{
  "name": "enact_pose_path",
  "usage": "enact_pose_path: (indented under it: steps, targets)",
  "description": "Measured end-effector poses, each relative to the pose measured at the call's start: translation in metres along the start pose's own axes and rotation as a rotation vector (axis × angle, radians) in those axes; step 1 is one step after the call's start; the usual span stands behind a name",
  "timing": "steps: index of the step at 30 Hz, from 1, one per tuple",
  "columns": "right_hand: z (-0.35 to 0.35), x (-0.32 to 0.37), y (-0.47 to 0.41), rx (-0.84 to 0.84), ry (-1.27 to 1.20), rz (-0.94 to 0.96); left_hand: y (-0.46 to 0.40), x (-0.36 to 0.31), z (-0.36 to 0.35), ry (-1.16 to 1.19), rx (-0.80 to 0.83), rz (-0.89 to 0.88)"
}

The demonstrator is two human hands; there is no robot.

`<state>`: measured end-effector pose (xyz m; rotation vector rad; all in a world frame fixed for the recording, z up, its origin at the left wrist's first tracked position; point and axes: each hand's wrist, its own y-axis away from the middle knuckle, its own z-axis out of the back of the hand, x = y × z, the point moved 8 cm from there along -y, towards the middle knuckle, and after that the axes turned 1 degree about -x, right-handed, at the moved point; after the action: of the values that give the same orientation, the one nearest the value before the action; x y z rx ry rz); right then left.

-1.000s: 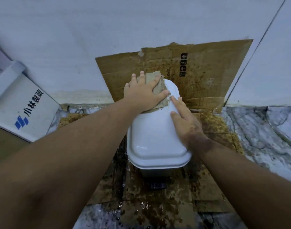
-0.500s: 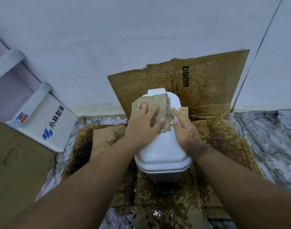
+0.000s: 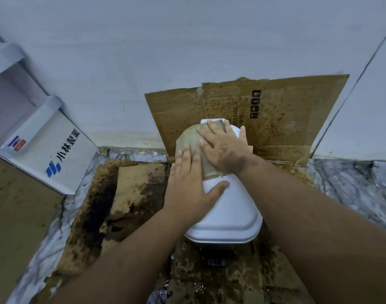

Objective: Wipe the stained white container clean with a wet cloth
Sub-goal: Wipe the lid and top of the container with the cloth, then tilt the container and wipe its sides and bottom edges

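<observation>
Pressing cloth (image 3: 195, 141) on white container (image 3: 229, 207), right hand (image 3: 223, 148), left hand (image 3: 188, 183) flat

Both hands, left (image 3: 188, 183) and right (image 3: 223, 145), press the cloth (image 3: 192, 139) on the white container (image 3: 231, 209).

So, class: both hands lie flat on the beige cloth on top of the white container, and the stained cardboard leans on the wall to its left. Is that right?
Not quite. In the head view the stained cardboard leans on the wall behind the white container, not to its left. The rest holds: the left hand and right hand lie flat on the beige cloth.
</observation>
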<state>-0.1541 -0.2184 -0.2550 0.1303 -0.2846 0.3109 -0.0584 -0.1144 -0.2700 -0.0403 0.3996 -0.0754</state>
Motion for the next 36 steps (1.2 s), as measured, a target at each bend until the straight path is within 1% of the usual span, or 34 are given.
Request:
enact_pose_path:
  steps: [2, 5, 6, 8, 9, 10, 12, 14, 15, 18, 21, 23, 25, 27, 29, 31, 33, 36]
  targets:
    - [0.005, -0.008, -0.022, 0.003, 0.048, 0.011, -0.002, 0.002, -0.001, -0.025, 0.02, 0.022]
    - [0.017, -0.03, -0.047, 0.067, 0.048, -0.061, -0.002, 0.001, -0.002, -0.016, 0.059, 0.021]
    - [0.023, -0.034, -0.054, 0.063, 0.088, -0.085, -0.002, 0.0, -0.002, -0.012, 0.071, 0.014]
    - [0.035, -0.023, -0.06, -0.033, 0.209, -0.072, -0.002, -0.003, -0.003, -0.01, 0.093, 0.002]
    - [0.038, -0.007, -0.061, -0.083, 0.22, -0.029, -0.002, -0.003, -0.003, -0.01, 0.098, -0.002]
    - [0.036, 0.011, -0.06, -0.095, 0.181, 0.026, -0.002, -0.002, -0.003, -0.005, 0.095, -0.004]
    - [0.021, 0.035, -0.059, -0.014, 0.118, 0.099, -0.001, -0.001, -0.002, 0.01, 0.086, -0.003]
    - [0.013, 0.03, -0.063, 0.04, 0.179, 0.079, 0.0, 0.0, -0.002, 0.012, 0.093, 0.007]
    - [0.016, 0.02, -0.068, 0.061, 0.157, 0.041, 0.0, 0.0, -0.003, 0.02, 0.103, 0.019]
    - [0.027, -0.007, -0.08, 0.163, -0.006, -0.08, 0.0, 0.002, -0.005, 0.083, 0.132, 0.056]
    - [0.032, -0.035, -0.077, 0.171, -0.156, -0.143, 0.0, 0.003, -0.006, 0.149, 0.15, 0.063]
    - [0.029, -0.052, -0.066, 0.118, -0.397, -0.142, 0.0, 0.004, -0.006, 0.203, 0.156, 0.06]
    - [0.02, -0.07, -0.052, 0.019, -0.696, -0.113, 0.0, 0.004, -0.006, 0.254, 0.165, 0.06]
    - [0.0, -0.087, -0.036, -0.058, -0.999, -0.123, 0.0, 0.005, -0.005, 0.28, 0.174, 0.066]
    - [-0.025, -0.097, -0.018, -0.081, -1.229, -0.128, -0.001, 0.006, -0.005, 0.291, 0.183, 0.074]
    - [-0.038, -0.101, -0.001, -0.128, -1.301, -0.126, 0.0, 0.007, -0.004, 0.306, 0.183, 0.079]
    - [-0.048, -0.094, 0.015, -0.143, -1.292, -0.157, 0.0, 0.012, -0.001, 0.302, 0.17, 0.085]
    - [-0.056, -0.067, 0.06, -0.153, -1.311, -0.196, 0.003, 0.023, 0.007, 0.262, 0.158, 0.101]
